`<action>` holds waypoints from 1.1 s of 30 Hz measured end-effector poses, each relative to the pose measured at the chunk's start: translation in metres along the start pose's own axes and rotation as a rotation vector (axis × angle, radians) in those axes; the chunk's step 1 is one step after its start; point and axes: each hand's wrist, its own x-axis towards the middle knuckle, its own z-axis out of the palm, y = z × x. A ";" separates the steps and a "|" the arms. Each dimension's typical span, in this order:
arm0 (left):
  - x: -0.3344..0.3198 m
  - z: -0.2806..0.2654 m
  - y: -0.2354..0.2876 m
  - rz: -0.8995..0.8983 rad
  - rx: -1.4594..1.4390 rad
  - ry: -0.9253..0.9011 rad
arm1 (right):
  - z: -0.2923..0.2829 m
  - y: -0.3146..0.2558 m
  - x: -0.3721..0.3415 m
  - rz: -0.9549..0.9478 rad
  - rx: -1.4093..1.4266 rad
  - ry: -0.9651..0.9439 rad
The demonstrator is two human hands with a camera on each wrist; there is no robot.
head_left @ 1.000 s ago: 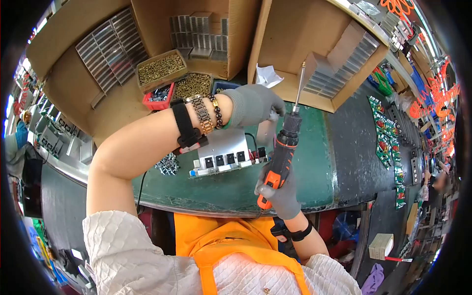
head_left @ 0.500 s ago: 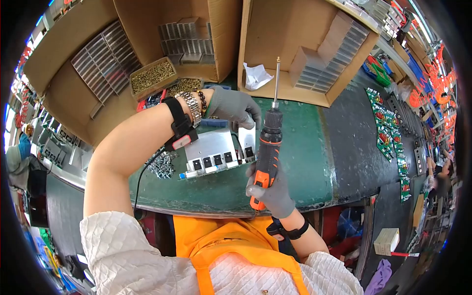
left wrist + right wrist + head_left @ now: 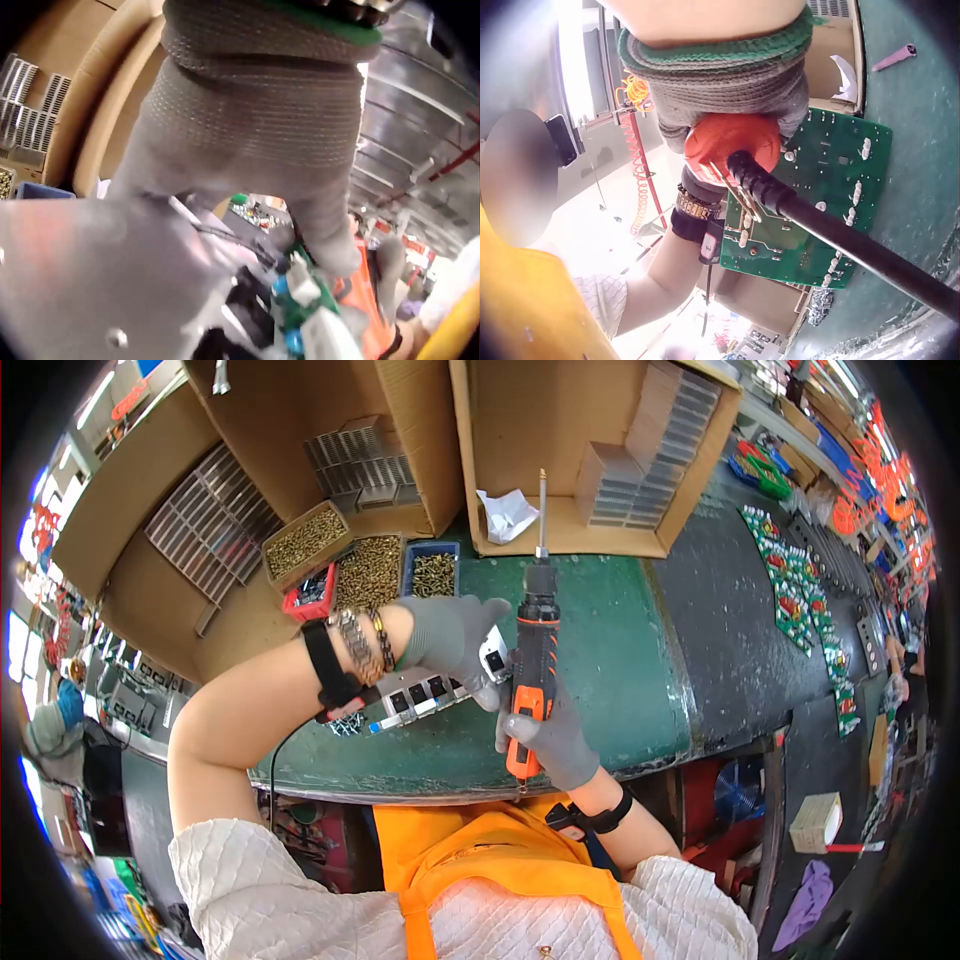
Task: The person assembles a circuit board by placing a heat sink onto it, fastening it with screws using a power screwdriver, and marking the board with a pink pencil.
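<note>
My gloved right hand (image 3: 562, 742) grips a black and orange electric screwdriver (image 3: 537, 650), its long bit pointing away from me. The gloved left hand (image 3: 452, 640) holds the right end of a circuit board (image 3: 426, 707), close beside the screwdriver body. Metal heatsink plates (image 3: 97, 277) stand on the board, with black components along them. Fingers reach over the board's edge in the left wrist view, near white and blue parts. The green underside of the board (image 3: 810, 225) faces the right wrist camera, so it is tipped up. The left hand hides most of the plates in the head view.
Brass screws fill trays (image 3: 368, 572) and a blue bin (image 3: 432, 570) behind the left hand, beside a red bin (image 3: 310, 595). Cardboard boxes (image 3: 560, 540) with metal heatsinks line the back. More circuit boards (image 3: 790, 585) lie right. Silver screws (image 3: 347, 725) are piled left.
The left hand has come down from the back of the board toward me and the screwdriver. The board's right end has tipped up. The right hand still grips the screwdriver, now held more upright.
</note>
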 end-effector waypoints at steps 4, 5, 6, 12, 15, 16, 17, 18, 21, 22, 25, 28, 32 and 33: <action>0.003 0.008 0.000 -0.032 0.007 0.030 | -0.008 -0.003 -0.006 0.041 -0.006 -0.038; 0.003 0.008 0.001 -0.070 -0.064 0.045 | -0.013 -0.002 -0.015 0.042 0.014 -0.022; 0.006 0.008 -0.001 -0.094 -0.070 0.044 | -0.021 -0.003 -0.022 0.042 0.019 -0.037; 0.018 0.000 -0.028 -0.053 -0.071 -0.033 | -0.073 0.002 -0.105 0.103 -0.301 -0.009; 0.023 -0.002 -0.034 -0.051 -0.101 -0.067 | -0.083 0.005 -0.131 0.241 -0.406 -0.011; 0.021 -0.004 -0.031 -0.072 -0.139 -0.073 | -0.086 0.008 -0.135 0.271 -0.441 -0.029; 0.019 -0.006 -0.027 -0.095 -0.176 -0.078 | -0.088 0.011 -0.139 0.299 -0.476 -0.050; 0.018 -0.007 -0.023 -0.105 -0.124 -0.063 | -0.089 0.013 -0.139 0.303 -0.465 -0.049; 0.017 -0.007 -0.015 -0.076 -0.115 -0.042 | -0.089 0.018 -0.133 0.285 -0.436 -0.066; 0.017 -0.006 -0.012 -0.115 -0.116 -0.043 | -0.088 0.017 -0.129 0.306 -0.436 -0.076; 0.022 -0.005 -0.026 -0.061 -0.096 -0.056 | -0.089 0.021 -0.123 0.309 -0.427 -0.091; 0.020 -0.005 -0.030 -0.109 -0.122 -0.059 | -0.092 0.025 -0.121 0.335 -0.414 -0.089; 0.022 -0.003 -0.037 -0.046 -0.080 -0.043 | -0.094 0.020 -0.120 0.373 -0.388 -0.105; 0.022 -0.003 -0.038 -0.032 -0.107 -0.046 | -0.094 0.019 -0.120 0.374 -0.387 -0.106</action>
